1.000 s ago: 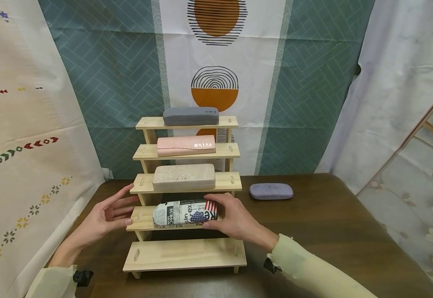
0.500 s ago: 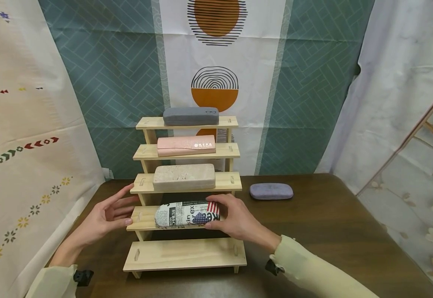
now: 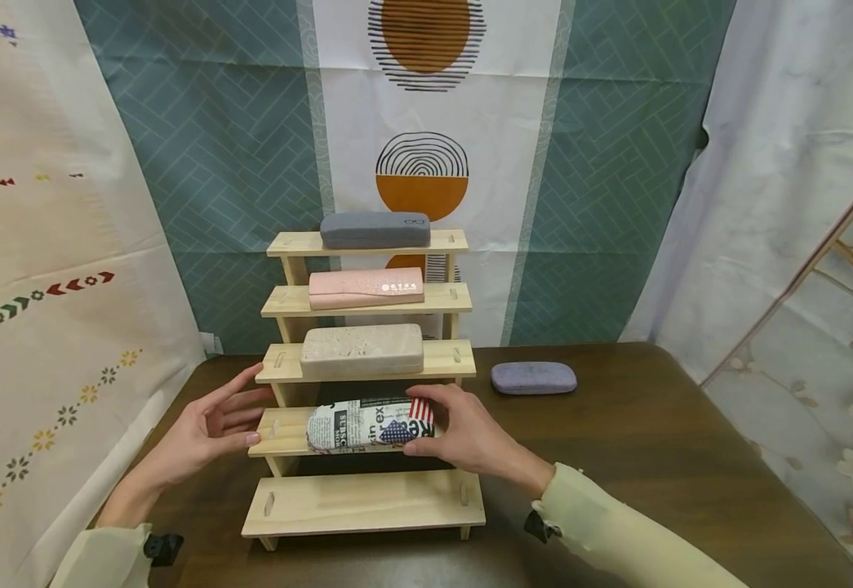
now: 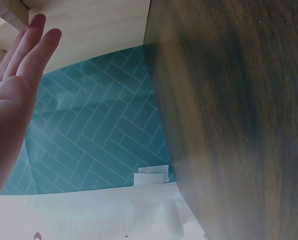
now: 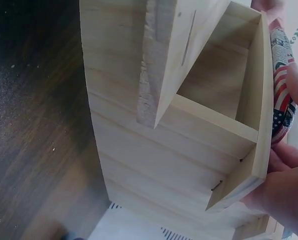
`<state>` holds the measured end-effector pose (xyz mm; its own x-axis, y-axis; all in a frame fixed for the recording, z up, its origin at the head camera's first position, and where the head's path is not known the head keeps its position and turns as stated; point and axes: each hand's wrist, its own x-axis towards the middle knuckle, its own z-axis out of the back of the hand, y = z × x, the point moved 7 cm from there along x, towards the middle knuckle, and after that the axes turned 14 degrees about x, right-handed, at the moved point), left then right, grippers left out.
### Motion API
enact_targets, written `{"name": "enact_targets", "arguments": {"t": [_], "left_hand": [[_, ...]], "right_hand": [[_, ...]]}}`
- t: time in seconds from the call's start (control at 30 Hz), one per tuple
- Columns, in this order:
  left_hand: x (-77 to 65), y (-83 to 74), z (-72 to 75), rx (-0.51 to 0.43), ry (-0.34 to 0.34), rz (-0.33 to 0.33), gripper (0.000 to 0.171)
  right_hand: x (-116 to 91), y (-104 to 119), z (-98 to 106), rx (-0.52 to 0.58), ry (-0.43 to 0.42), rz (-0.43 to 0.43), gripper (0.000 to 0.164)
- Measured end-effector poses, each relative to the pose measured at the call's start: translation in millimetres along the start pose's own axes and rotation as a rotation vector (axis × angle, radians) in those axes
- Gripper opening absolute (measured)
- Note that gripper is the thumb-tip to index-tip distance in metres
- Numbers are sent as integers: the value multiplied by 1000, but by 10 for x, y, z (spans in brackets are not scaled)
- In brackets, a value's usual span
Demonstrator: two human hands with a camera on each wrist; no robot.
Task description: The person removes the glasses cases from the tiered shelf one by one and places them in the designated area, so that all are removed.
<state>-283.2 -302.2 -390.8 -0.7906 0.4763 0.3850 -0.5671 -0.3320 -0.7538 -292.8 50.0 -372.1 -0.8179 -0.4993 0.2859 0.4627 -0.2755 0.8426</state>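
Note:
A newspaper-print glasses case [image 3: 369,425] with a flag motif lies on the second step from the bottom of a wooden tiered rack [image 3: 367,500]. My right hand [image 3: 463,429] grips its right end between thumb and fingers, also seen in the right wrist view, where the case [image 5: 282,80] shows edge-on. On the rack's left side, my left hand [image 3: 209,425] touches the step edges with extended fingers and thumb. Higher steps bear a cream case [image 3: 362,349], a pink case [image 3: 366,288] and a grey-blue case [image 3: 375,230], one on each.
A purple glasses case [image 3: 534,377] lies on the dark wooden table [image 3: 617,457] to the right of the rack. Patterned cloths hang behind and at both sides, with a teal cloth [image 3: 213,163] among them. The rack's bottom step is bare wood.
My right hand has shifted the newspaper-print case slightly to the right along its step, mostly in the first half second. My left hand has stayed in place.

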Motion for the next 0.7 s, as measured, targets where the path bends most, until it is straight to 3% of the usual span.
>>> {"name": "enact_targets", "arguments": {"t": [0.27, 0.7], "left_hand": [[5, -17, -6, 8, 0, -5, 93], [-3, -10, -3, 17, 1, -6, 93]], "right_hand": [[-14, 8, -5, 8, -5, 5, 67], [-122, 33, 55, 123, -60, 70, 62]]}}
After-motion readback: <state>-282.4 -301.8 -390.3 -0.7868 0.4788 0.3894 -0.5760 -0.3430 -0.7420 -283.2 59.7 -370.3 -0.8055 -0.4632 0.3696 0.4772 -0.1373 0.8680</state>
